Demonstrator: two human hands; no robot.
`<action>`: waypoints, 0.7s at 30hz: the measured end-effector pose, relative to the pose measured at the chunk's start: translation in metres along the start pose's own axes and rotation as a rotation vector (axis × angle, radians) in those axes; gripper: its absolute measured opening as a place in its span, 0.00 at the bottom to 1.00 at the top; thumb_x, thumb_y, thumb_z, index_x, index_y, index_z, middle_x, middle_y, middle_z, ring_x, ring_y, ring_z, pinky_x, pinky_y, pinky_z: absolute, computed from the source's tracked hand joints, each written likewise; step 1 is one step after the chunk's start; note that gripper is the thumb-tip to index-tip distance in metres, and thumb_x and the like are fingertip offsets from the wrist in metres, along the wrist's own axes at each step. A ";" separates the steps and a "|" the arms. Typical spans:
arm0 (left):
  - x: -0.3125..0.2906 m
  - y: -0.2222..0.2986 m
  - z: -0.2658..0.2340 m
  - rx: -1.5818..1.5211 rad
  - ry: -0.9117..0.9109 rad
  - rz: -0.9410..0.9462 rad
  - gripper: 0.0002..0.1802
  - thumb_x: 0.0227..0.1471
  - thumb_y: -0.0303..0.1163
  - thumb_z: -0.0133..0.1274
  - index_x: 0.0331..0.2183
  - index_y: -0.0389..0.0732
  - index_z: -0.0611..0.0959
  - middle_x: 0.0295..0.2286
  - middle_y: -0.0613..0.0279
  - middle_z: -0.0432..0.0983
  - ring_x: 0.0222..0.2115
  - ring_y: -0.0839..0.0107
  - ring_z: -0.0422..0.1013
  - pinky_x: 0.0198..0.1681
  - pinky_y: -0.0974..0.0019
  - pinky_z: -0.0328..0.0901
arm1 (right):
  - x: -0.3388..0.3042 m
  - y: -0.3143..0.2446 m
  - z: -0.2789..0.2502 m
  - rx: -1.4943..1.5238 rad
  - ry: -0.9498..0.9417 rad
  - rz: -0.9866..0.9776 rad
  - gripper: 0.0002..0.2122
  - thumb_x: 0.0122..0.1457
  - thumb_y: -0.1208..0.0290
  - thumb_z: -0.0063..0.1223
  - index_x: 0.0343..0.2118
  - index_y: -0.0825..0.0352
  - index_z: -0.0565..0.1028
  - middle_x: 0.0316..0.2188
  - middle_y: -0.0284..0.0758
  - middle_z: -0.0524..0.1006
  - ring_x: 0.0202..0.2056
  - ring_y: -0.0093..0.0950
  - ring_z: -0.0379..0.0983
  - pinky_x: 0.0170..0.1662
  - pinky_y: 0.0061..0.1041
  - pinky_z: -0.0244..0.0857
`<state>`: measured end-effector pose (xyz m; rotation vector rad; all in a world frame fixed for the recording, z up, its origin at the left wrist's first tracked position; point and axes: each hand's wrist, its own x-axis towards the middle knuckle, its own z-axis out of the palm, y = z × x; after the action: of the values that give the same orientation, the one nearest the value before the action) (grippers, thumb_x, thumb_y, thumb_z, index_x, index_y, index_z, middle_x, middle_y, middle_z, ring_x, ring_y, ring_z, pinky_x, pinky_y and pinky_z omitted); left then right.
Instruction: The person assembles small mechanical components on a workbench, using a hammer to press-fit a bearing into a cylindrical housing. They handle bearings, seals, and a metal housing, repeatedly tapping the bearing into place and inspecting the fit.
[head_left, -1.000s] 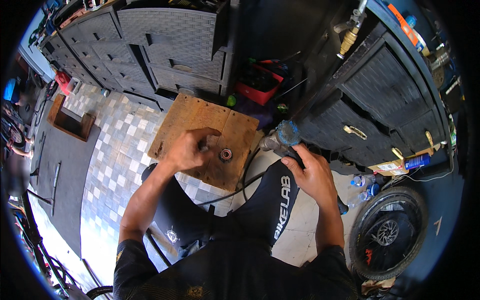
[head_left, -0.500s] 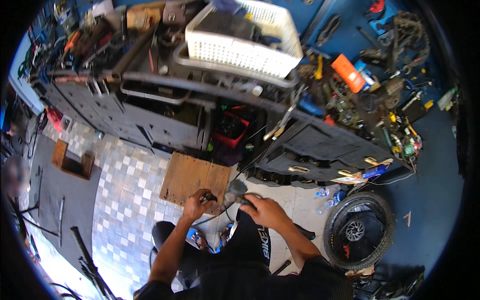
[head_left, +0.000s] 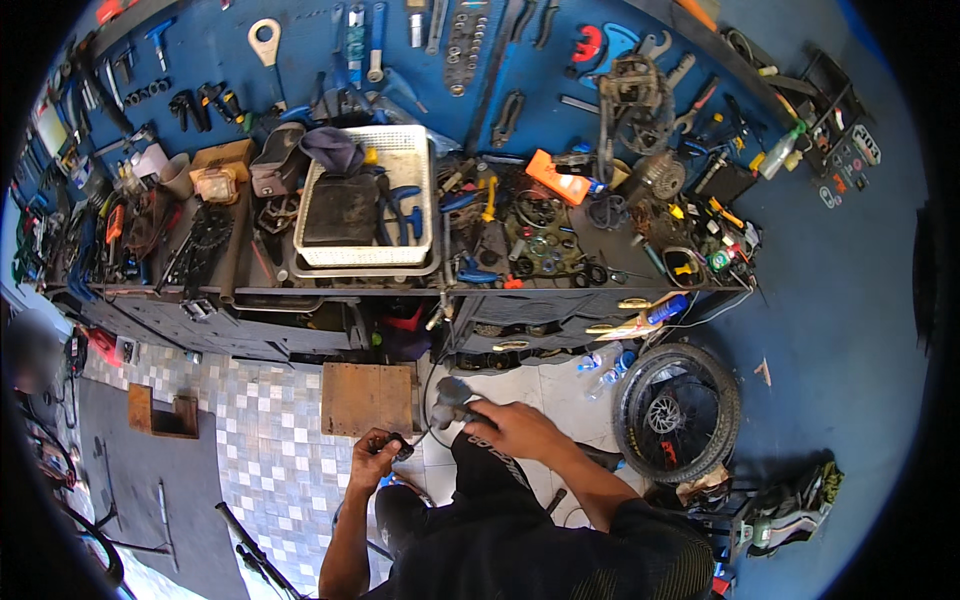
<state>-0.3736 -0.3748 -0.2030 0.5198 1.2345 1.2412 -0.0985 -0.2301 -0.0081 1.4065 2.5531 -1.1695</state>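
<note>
In the head view, my gaze has lifted to the cluttered bench. My left hand, drawn back to the wooden block's near edge, pinches a small dark part; my right hand grips the mallet, leaving neither free.

Crowded worktop, tiled floor below

The dark worktop carries a grey tray with a white perforated basket standing in it, an orange box and, around these, scattered tools and parts. On the tiled floor rest a wooden platform, a dark mat, clear bottles and a tyred wheel.
</note>
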 end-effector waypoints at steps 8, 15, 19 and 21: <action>0.022 0.014 0.090 -0.275 -0.036 -0.073 0.15 0.59 0.44 0.69 0.37 0.49 0.80 0.29 0.63 0.81 0.16 0.82 0.61 0.15 0.73 0.54 | -0.028 0.116 -0.131 -0.105 0.409 0.189 0.21 0.67 0.51 0.60 0.56 0.57 0.77 0.32 0.52 0.84 0.39 0.54 0.82 0.41 0.51 0.75; 0.086 0.023 0.252 -0.314 0.093 -0.105 0.16 0.60 0.42 0.68 0.40 0.47 0.78 0.30 0.67 0.77 0.16 0.83 0.58 0.18 0.75 0.54 | 0.036 0.314 -0.261 -0.211 0.703 0.128 0.21 0.66 0.56 0.60 0.60 0.54 0.75 0.42 0.49 0.83 0.41 0.54 0.82 0.43 0.50 0.75; 0.105 0.042 0.336 -0.378 0.094 0.004 0.17 0.60 0.42 0.68 0.40 0.45 0.78 0.28 0.68 0.77 0.16 0.82 0.60 0.17 0.73 0.55 | 0.088 0.391 -0.304 -0.258 0.654 0.246 0.22 0.67 0.60 0.60 0.63 0.47 0.74 0.45 0.47 0.83 0.44 0.53 0.81 0.44 0.48 0.75; 0.107 0.047 0.361 -0.355 0.124 0.060 0.16 0.61 0.41 0.67 0.40 0.44 0.77 0.27 0.67 0.75 0.16 0.81 0.61 0.17 0.72 0.57 | 0.109 0.417 -0.314 -0.309 0.622 0.204 0.22 0.68 0.58 0.58 0.64 0.47 0.72 0.43 0.47 0.82 0.42 0.52 0.81 0.43 0.50 0.75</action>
<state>-0.0857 -0.1555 -0.0892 0.2238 1.0732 1.5239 0.2441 0.1734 -0.0698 2.1228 2.6716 -0.3087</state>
